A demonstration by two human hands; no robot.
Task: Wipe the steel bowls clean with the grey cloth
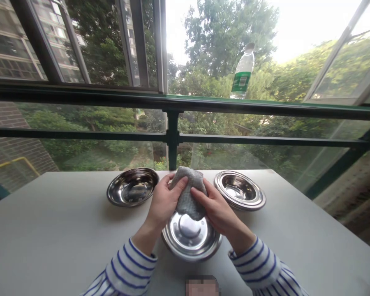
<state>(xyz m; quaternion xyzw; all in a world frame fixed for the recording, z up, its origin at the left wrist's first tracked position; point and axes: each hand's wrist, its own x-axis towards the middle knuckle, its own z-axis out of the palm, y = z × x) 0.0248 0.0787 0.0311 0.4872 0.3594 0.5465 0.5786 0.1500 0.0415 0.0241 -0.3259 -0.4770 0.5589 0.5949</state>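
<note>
Both my hands hold a grey cloth (188, 191) above a steel bowl (189, 240) that sits on the white table (49, 234) right in front of me. My left hand (165, 201) grips the cloth's left side with the thumb on top. My right hand (214, 207) pinches its right side. The cloth hangs over the bowl's far rim. Whether the cloth touches the bowl's inside, I cannot tell.
Two more steel bowls rest further back, one at the left (132, 186) and one at the right (239, 190). A plastic water bottle (242, 72) stands on the green railing (265, 107) behind the table. A blurred object (202, 285) lies at the near edge.
</note>
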